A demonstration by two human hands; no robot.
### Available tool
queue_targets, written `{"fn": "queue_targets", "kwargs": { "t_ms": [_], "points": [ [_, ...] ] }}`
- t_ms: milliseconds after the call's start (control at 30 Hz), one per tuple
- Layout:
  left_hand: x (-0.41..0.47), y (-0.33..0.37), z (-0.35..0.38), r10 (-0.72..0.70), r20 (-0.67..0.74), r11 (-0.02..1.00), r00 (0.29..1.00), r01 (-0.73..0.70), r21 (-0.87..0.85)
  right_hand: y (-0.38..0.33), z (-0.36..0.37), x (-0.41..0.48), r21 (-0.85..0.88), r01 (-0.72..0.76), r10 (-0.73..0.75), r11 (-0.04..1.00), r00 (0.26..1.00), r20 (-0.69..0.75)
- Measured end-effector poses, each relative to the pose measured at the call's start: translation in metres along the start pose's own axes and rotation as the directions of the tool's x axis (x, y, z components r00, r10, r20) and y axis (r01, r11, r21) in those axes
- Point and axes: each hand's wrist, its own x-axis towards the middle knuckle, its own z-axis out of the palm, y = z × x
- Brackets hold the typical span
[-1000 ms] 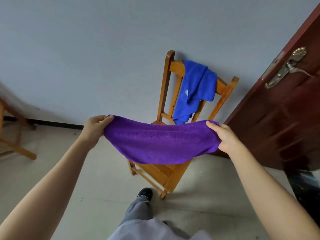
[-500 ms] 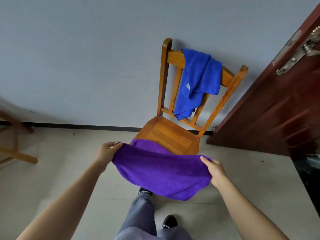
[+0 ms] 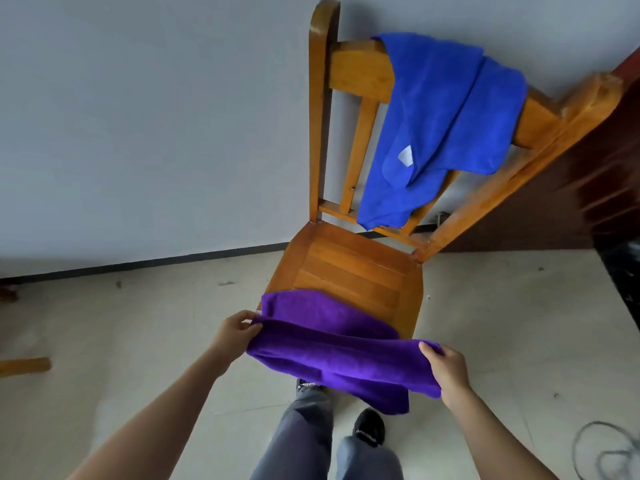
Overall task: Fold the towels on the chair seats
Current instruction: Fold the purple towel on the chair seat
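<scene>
two bare forearms reach forward and down from the bottom corners of the view, angled inward toward a wooden chair. left hand (image 3: 234, 332) sits a little higher and farther forward than right hand (image 3: 447, 371); the two are well apart, each at one end of a purple towel (image 3: 332, 351).

left hand's fingers curl over the towel's upper left corner, thumb pinching the cloth against them. right hand grips the right edge, thumb lying on top of the fabric, the other fingers hidden underneath. both hands are closed on the towel.

purple towel looks soft and fuzzy, like microfibre. it is stretched between the hands in a loose band, doubled over so a folded layer shows. its far portion rests on the front edge of the chair seat (image 3: 349, 271), while the near portion sags off the front, hanging above the person's shoes.

chair seat is made of glossy, honey-coloured wooden slats, bare behind the towel. chair back (image 3: 356, 69) has a thick top rail and upright spindles in the same wood. a blue towel (image 3: 443, 123) of similar fuzzy cloth is draped unevenly over the top rail, with a small white label showing.

below, grey trouser legs and black shoes stand on a pale tiled floor (image 3: 138, 323). a plain grey-white wall rises behind, and a dark reddish door edge shows at right.
</scene>
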Motion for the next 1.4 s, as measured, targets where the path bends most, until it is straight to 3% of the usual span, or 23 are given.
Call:
{"fn": "queue_targets", "kwargs": {
  "t_ms": [333,433,600,767,967,1167,1400],
  "points": [
    [0.122,-0.036,0.043,-0.1,-0.259,0.995,0.961,0.092,-0.041,0.028,0.071,0.103,-0.256,0.089,-0.106,0.963,0.993,-0.053],
    [0.162,-0.05,0.055,-0.124,-0.316,0.989,0.941,0.142,0.033,0.038,0.094,0.131,-0.379,0.105,-0.135,0.92,0.99,-0.051],
    [0.185,-0.066,0.071,-0.15,-0.349,0.963,0.925,0.217,0.162,0.042,0.116,0.149,-0.505,0.049,-0.064,0.862,0.998,-0.013],
    [0.19,-0.062,0.075,-0.112,-0.366,0.946,0.924,0.212,0.245,0.036,0.134,0.152,-0.56,0.082,-0.079,0.825,0.996,0.029],
    [0.191,-0.056,0.082,-0.12,-0.338,0.928,0.933,0.227,0.296,0.033,0.133,0.16,-0.503,-0.043,0.134,0.863,0.98,0.146],
    [0.189,-0.043,0.079,-0.125,-0.28,0.992,0.952,0.126,-0.015,0.016,0.106,0.171,-0.473,-0.173,0.351,0.864,0.88,0.32],
    [0.182,-0.025,0.057,-0.101,-0.096,0.92,0.99,0.056,-0.389,0.014,0.08,0.162,-0.235,-0.486,0.54,0.842,0.751,0.38]
  ]
}}
